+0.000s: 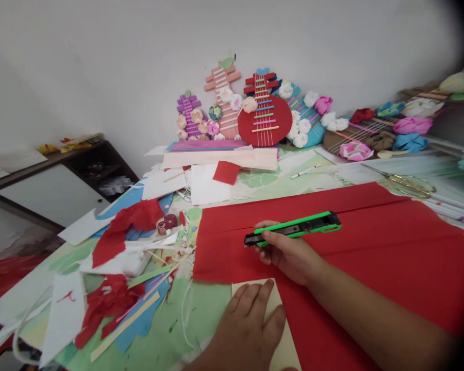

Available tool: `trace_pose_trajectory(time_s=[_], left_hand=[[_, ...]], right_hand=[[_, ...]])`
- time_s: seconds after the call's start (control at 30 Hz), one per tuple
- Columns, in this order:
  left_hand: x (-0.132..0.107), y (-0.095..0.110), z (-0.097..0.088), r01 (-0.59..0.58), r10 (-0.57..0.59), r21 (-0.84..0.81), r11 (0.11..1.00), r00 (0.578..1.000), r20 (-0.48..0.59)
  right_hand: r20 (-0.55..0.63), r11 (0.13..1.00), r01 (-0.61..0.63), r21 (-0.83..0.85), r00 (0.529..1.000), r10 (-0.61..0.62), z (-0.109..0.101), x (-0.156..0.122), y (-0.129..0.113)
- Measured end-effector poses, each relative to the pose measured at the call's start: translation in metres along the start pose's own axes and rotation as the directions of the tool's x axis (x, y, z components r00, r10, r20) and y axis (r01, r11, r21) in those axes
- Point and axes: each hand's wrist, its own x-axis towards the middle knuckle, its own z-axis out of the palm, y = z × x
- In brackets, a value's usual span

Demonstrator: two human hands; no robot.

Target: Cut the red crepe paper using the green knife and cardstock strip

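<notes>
Cutter (299,226), green and black, sits clamped in the grip of the right hand (290,255), pinched between thumb and fingers near its narrower end. That end pokes just past the fingertips toward 9 o'clock, while the longer part of the body runs out beyond the thumb toward between 2 and 3 o'clock. Beneath it spreads a large red sheet (371,247); whether the two touch cannot be told.

At 7 o'clock from the right hand, the left hand (251,322) lies flat, its grip apart with the fingers spread, palm down over a cream card (286,345). The card's far edge shows by the fingertips, at 12 o'clock, and its right edge borders the red sheet.

On the counter (170,330), gold-handled scissors (393,178) rest at 2 o'clock from the right hand, a small red square (227,172) at 11, and a red lute-shaped ornament (265,121) stands at 12. A crumpled red scrap (110,299) lies at 9 o'clock from the left hand.
</notes>
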Motion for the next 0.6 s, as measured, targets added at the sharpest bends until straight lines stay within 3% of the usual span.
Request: trace_pose_trajectory(time_s=[0.07,0.17,0.3,0.4,0.6], left_hand=[[-0.001,0.002,0.003,0.005,-0.005,0.007,1.0,1.0,-0.026],[-0.005,0.008,0.012,0.056,-0.057,-0.022,0.998,0.995,-0.085],[-0.009,0.016,0.025,0.112,-0.116,-0.045,0.993,0.987,-0.112],[-0.01,0.015,0.027,0.083,-0.089,-0.099,0.992,0.994,-0.063],[-0.008,0.012,0.019,0.087,-0.092,-0.142,0.986,0.995,-0.032]], right_hand=[[0.002,0.997,0.032,-0.071,0.999,-0.032,-0.001,-0.001,0.002],[0.021,0.938,0.107,-0.329,0.994,-0.106,-0.001,-0.007,0.006],[0.244,0.757,0.242,-0.607,0.963,-0.112,-0.001,-0.016,0.011],[0.397,0.652,0.334,-0.681,0.916,-0.055,0.001,-0.018,0.011],[0.451,0.563,0.377,-0.736,0.892,-0.008,0.007,-0.015,0.008]])
